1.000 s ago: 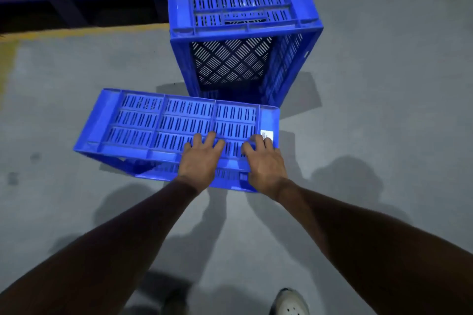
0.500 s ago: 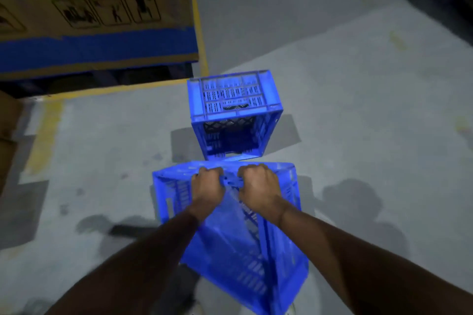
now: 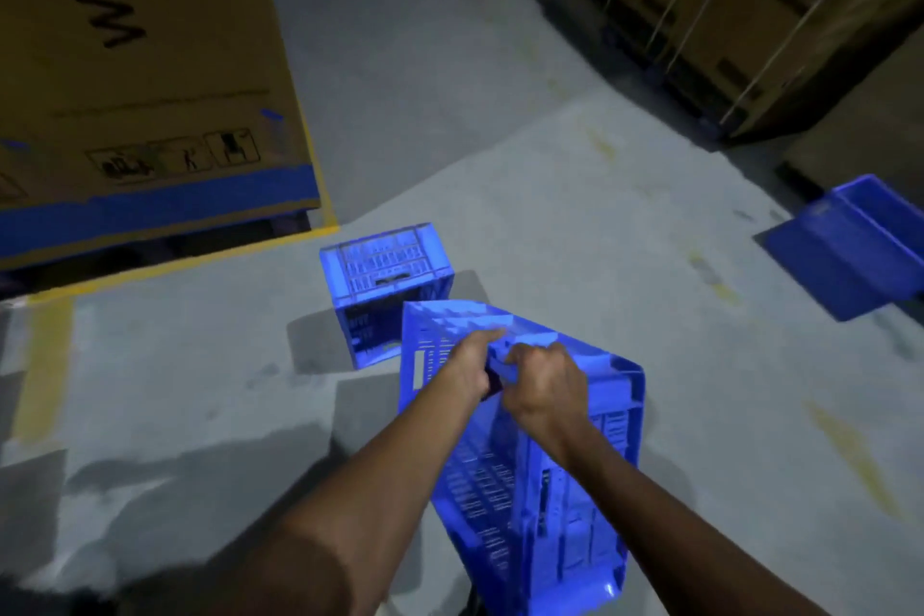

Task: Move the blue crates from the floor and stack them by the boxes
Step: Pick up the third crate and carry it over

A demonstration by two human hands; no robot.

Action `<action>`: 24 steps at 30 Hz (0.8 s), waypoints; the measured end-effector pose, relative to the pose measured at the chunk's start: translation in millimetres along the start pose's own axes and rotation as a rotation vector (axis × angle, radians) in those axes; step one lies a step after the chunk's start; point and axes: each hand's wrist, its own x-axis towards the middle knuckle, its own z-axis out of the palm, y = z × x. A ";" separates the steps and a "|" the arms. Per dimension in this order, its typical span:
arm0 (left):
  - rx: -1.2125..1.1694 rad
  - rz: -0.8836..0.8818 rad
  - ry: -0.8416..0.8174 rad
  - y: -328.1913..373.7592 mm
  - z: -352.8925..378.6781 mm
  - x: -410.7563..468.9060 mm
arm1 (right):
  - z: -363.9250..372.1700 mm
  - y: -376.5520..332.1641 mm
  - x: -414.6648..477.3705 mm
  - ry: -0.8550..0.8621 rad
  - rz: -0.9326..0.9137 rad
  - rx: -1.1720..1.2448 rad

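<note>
Both hands are closed on the rim of a crate [image 3: 530,480] — the left hand [image 3: 467,368] and the right hand [image 3: 542,383] gripped close together on its upper edge, so that it hangs tilted beneath them, clear of the floor [image 3: 575,195]. A second ago the same crate was lying flat on the floor with both palms pressed on its slatted face; half a second ago it was already tipped up and gripped. It has since been swung to the right and lifted, and the view has been raised, so more of the room is now seen. A second crate [image 3: 387,288] is left standing on the floor just beyond the held one, near the big box [image 3: 145,65] on the left. A third crate [image 3: 850,248] is now seen lying well apart on the right, partly cut off by the frame edge. More boxes [image 3: 750,5] are visible at the upper right. The pick-up is judged to be done — what remains for this crate is the carry and the stacking, probably on the standing crate, since that one is already by the box.
</note>
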 end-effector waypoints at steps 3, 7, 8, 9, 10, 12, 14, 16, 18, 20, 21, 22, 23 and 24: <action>0.276 0.082 -0.060 6.8 38.8 -22.2 | -35.6 3.2 -16.8 0.070 0.116 0.096; 0.591 0.117 -0.113 16.2 84.5 -33.3 | -74.2 19.0 -18.2 0.098 0.226 0.202; 0.648 0.119 -0.124 17.3 96.2 -35.7 | -83.2 25.3 -15.1 0.106 0.250 0.237; 0.679 0.106 -0.150 18.5 107.5 -34.5 | -91.7 32.2 -11.0 0.115 0.269 0.268; 0.715 0.113 -0.169 20.7 118.8 -38.4 | -98.8 39.9 -6.2 0.133 0.282 0.291; 0.799 0.158 -0.205 28.4 146.5 -50.9 | -110.8 58.6 6.4 0.195 0.292 0.312; 0.927 0.244 -0.213 39.1 175.2 -60.8 | -121.0 78.1 22.1 0.267 0.282 0.333; 1.069 0.299 -0.221 51.7 208.6 -68.3 | -134.4 98.9 39.7 0.313 0.272 0.364; 1.243 0.367 -0.216 67.4 244.2 -75.8 | -154.6 121.7 59.5 0.362 0.265 0.419; 1.480 0.459 -0.213 82.4 280.9 -79.5 | -180.5 144.4 78.4 0.430 0.243 0.451; 1.604 0.504 -0.218 89.8 299.2 -80.8 | -194.5 155.5 87.2 0.474 0.227 0.450; 1.706 0.540 -0.217 96.3 317.8 -83.9 | -208.4 167.3 94.7 0.517 0.214 0.449; 1.797 0.563 -0.210 101.9 335.7 -87.2 | -221.7 179.9 101.8 0.551 0.201 0.450; 1.891 0.587 -0.187 105.3 352.6 -95.6 | -234.0 193.7 108.9 0.565 0.186 0.445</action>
